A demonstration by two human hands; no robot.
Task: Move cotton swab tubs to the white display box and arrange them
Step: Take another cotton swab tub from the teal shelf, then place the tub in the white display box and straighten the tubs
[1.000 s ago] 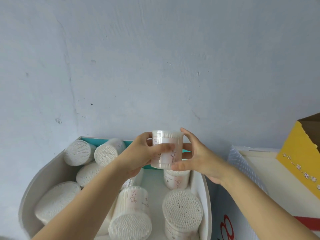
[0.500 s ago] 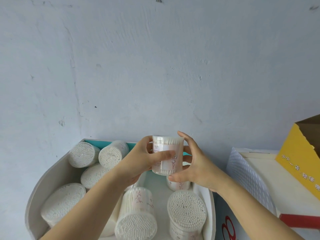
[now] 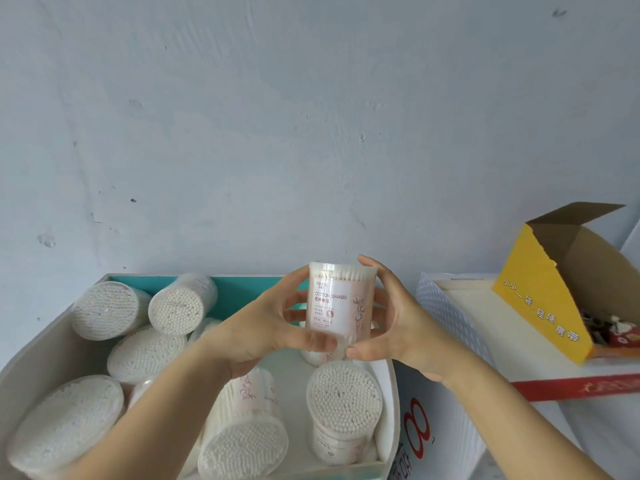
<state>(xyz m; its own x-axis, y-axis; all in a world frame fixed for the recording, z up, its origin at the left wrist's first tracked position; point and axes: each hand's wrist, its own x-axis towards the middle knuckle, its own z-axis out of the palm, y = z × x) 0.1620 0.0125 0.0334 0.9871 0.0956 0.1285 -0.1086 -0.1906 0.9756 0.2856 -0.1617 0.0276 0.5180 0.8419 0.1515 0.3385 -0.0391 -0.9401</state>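
Observation:
I hold one clear cotton swab tub upright between both hands, its pink label facing me. My left hand grips its left side and bottom; my right hand cups its right side. It hovers above the back right of the white display box with a teal inner wall. Inside, several tubs lie tilted on the left, and an upright tub stands at the front right. Another tub behind my hands is mostly hidden.
A pale wall rises right behind the box. To the right stands a white perforated carton with red print, and on it an open yellow cardboard box with small items inside.
The tub has turned in my hands, so its label now faces me. Both hands stay on it at about the same height over the box.

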